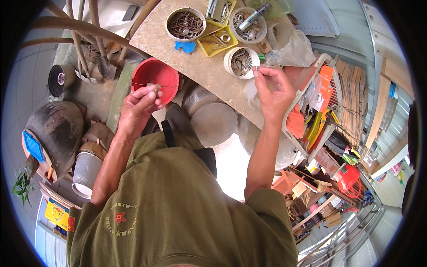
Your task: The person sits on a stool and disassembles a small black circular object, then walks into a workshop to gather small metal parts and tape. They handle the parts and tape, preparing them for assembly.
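Note:
My left hand [138, 107] is closed in a pinch in front of a red bucket [153, 71]. Between its fingertips is a thin, dark, wire-like rod with a small metal bit at the fingers; its exact kind is unclear. Over the edge of a white tub [241, 66] of small metal hardware, my right hand [275, 86] pinches a small greyish metal piece [255, 68], too small to name. The two hands are well apart.
On the worktable [213, 75] stand a bowl of rusty nails [185, 24], yellow trays [218, 41], a clear round tub [248, 26] of hardware and a plastic bag [291, 51]. A crate [311, 120] of tools is at right. Metal drums [211, 122] sit below.

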A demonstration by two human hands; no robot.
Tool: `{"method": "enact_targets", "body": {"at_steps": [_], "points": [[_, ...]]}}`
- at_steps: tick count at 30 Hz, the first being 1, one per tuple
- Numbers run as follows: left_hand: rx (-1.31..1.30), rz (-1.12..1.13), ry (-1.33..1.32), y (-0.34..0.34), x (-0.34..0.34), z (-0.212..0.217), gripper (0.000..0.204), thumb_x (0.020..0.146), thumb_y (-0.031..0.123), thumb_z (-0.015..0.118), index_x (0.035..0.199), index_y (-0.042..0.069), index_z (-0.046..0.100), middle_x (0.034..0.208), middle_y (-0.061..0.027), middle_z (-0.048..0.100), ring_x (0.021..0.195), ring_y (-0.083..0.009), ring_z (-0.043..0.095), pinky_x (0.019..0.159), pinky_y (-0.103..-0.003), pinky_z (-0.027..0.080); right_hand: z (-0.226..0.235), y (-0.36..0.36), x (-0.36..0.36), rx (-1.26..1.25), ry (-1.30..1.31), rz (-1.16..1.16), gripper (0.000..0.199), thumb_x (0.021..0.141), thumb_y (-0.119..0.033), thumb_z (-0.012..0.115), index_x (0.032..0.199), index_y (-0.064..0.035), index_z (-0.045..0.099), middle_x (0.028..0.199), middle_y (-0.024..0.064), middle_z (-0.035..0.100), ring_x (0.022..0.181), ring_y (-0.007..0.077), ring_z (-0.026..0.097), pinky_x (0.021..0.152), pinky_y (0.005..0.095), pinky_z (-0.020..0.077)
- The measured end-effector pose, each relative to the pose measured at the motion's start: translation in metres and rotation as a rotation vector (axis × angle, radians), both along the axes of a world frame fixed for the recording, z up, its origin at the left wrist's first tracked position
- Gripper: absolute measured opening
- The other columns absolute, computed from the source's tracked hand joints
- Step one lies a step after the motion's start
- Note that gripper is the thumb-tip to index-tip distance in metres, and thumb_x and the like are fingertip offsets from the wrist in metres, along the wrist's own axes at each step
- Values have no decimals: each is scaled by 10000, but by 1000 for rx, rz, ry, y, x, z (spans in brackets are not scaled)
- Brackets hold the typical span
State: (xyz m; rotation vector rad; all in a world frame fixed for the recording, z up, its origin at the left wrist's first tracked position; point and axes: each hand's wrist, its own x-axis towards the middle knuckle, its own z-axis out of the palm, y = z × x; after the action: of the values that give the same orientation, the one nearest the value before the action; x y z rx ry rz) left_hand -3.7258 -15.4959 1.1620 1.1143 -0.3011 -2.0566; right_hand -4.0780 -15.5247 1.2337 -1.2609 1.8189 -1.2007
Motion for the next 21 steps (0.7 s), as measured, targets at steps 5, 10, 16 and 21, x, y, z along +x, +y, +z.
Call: {"method": "enact_targets", "body": {"at_steps": [5, 10, 16, 21], "points": [[-44, -80, 46, -16, -23, 15, 239, 1016, 111, 722, 1243, 36, 724, 1122, -103, 763, 914, -156, 718, 900, -369, 614, 7, 11, 19, -14, -646, -28, 289, 949, 26, 735, 1235, 34, 697, 1116, 161, 743, 974, 203, 730, 819, 321, 590], [-93, -106, 158, -29, -44, 34, 242, 1012, 70, 716, 1249, 22, 724, 1125, -134, 770, 913, -172, 743, 859, -335, 628, -18, 23, 45, -40, -1027, 111, 283, 1011, 1, 664, 1294, 3, 668, 1160, 166, 729, 1005, 225, 716, 839, 360, 602], [-114, -99, 167, -31, -53, 45, 209, 1014, 74, 712, 1221, 58, 735, 1114, -137, 769, 930, -199, 735, 861, -365, 616, -10, 26, 83, 33, -1079, 125, 187, 1010, -14, 674, 1196, -17, 691, 1196, 160, 708, 1006, 221, 699, 852, 369, 598], [-114, -67, 180, -31, -48, 51, 200, 1006, 51, 716, 1205, 45, 731, 1129, -155, 767, 942, -212, 751, 876, -359, 634, -26, 31, 97, -24, -1041, 218, 175, 1002, -12, 686, 1176, -14, 700, 1125, 130, 704, 978, 208, 694, 817, 353, 580]]}}
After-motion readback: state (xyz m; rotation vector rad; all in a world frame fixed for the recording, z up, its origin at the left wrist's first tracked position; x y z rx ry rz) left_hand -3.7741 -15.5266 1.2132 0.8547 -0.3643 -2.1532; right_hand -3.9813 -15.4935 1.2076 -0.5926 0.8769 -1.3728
